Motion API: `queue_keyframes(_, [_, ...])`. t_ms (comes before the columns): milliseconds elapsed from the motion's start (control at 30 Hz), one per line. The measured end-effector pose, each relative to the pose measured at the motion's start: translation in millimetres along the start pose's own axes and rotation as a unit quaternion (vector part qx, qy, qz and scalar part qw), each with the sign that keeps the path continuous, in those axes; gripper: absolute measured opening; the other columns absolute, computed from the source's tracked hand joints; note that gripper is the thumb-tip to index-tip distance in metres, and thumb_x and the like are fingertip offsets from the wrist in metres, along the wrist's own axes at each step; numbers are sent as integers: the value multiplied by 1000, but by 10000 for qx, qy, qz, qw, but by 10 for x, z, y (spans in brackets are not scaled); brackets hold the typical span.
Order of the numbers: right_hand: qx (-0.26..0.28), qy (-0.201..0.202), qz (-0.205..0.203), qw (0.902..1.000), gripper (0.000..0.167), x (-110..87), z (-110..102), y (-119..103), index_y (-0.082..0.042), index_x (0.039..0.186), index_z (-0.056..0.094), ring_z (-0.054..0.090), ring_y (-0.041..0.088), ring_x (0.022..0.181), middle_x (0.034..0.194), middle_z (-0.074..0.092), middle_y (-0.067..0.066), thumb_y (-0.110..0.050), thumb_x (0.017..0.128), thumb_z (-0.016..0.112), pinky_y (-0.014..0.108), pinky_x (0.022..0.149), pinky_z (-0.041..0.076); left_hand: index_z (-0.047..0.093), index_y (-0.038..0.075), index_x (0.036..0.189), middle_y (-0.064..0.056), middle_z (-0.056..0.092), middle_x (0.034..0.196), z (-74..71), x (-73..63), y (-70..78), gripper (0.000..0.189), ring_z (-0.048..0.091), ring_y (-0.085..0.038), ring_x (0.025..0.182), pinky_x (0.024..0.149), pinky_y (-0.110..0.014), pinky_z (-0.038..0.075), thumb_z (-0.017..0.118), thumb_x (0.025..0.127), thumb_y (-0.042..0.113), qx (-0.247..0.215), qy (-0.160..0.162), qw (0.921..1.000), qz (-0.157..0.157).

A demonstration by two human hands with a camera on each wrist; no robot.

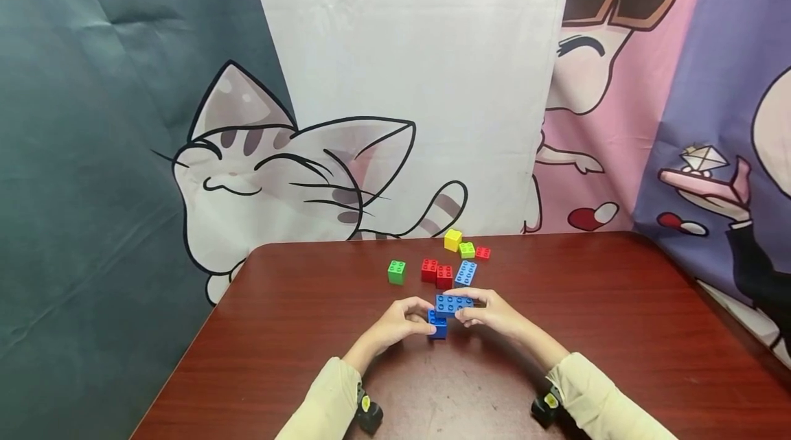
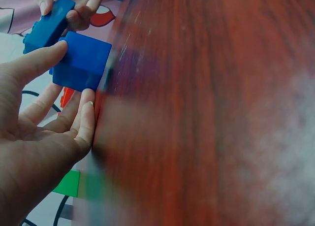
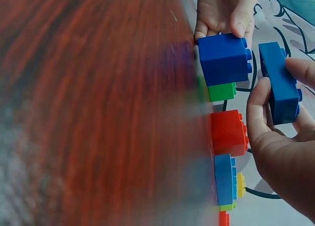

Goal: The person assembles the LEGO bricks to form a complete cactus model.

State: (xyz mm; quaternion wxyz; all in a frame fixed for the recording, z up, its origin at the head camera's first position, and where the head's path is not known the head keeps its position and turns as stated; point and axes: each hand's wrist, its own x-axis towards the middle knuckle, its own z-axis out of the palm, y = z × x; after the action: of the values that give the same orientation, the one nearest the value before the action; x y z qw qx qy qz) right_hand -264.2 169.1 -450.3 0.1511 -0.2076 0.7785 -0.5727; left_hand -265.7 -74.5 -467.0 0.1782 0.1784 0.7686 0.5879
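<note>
My left hand (image 1: 398, 322) pinches a dark blue block (image 1: 438, 325) between thumb and fingers, low over the table; its plain side faces the left wrist camera. Just above and to the right, my right hand (image 1: 493, 311) grips a longer blue block (image 1: 454, 305) with two rows of studs, thumb on the near side and fingers behind. In the right wrist view the long blue block (image 3: 281, 85) is tilted, with a gap between it and the dark blue block (image 3: 224, 59). From the head the long block overlaps the top of the other.
Behind the hands, a green block (image 1: 397, 272), two red blocks (image 1: 429, 270) and a light blue block (image 1: 466, 273) stand on the brown table (image 1: 309, 303). Farther back are a yellow block (image 1: 453, 240), a lime block (image 1: 466, 250) and a small red block (image 1: 483, 253), near a printed curtain (image 1: 420, 83).
</note>
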Motion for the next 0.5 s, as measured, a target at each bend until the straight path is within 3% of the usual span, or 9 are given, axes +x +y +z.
queue_keyframes(267, [150, -209, 13, 9997, 48, -36, 28, -36, -1, 138, 51, 61, 25, 90, 117, 63, 21, -20, 95, 60, 29, 79, 57, 63, -3, 116, -18, 71, 94, 18, -22, 7, 36, 63, -8, 77, 74, -22, 48, 74, 83, 7, -99, -27, 9999, 6])
queue_keyframes(500, [199, -154, 63, 9997, 46, -10, 65, 3, -1, 137, 52, 61, 23, 87, 109, 64, 10, -18, 95, 59, 28, 79, 58, 62, -3, 116, -17, 71, 94, 7, -11, -24, 36, 63, -7, 78, 74, -20, 49, 74, 83, 7, -54, -67, 9999, 88])
